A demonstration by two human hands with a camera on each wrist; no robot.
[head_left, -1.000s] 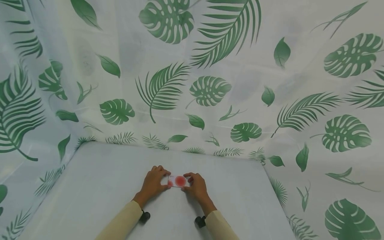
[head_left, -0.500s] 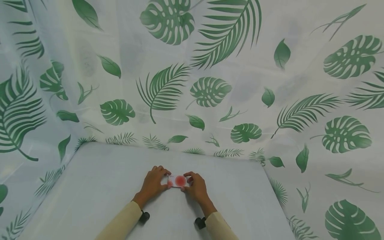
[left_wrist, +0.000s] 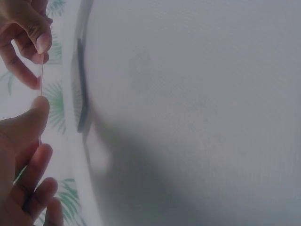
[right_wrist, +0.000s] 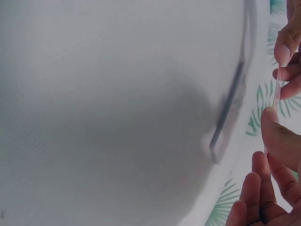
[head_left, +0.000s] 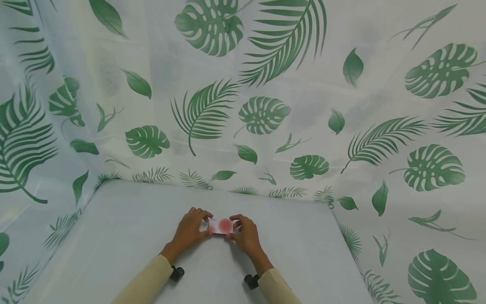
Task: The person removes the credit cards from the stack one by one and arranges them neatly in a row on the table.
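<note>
A small, thin white card [head_left: 225, 226] printed with red circles is pinched between both hands. My left hand [head_left: 190, 228] grips its left end, thumb at the near edge and fingers at the far edge. The right hand [head_left: 247, 234] grips the right end the same way. Seen edge-on in the left wrist view, the card [left_wrist: 41, 77] is a narrow line between the two thumbs. Beyond it, a flat dark-edged piece [left_wrist: 82, 87] rests on the white surface, apart from the fingers; it also shows in the right wrist view as a dark-edged strip [right_wrist: 228, 106].
The white tabletop [head_left: 144, 219] runs out around the hands to walls of white sheeting [head_left: 303, 97] with green leaf prints at the back and sides. A dark wrist camera [head_left: 176, 273] hangs under the left sleeve, another dark camera [head_left: 251, 281] under the right.
Both hands and the card have shifted slightly left and up in the head view. A dark strip now shows more clearly below the card's near edge. The grip is the same.
</note>
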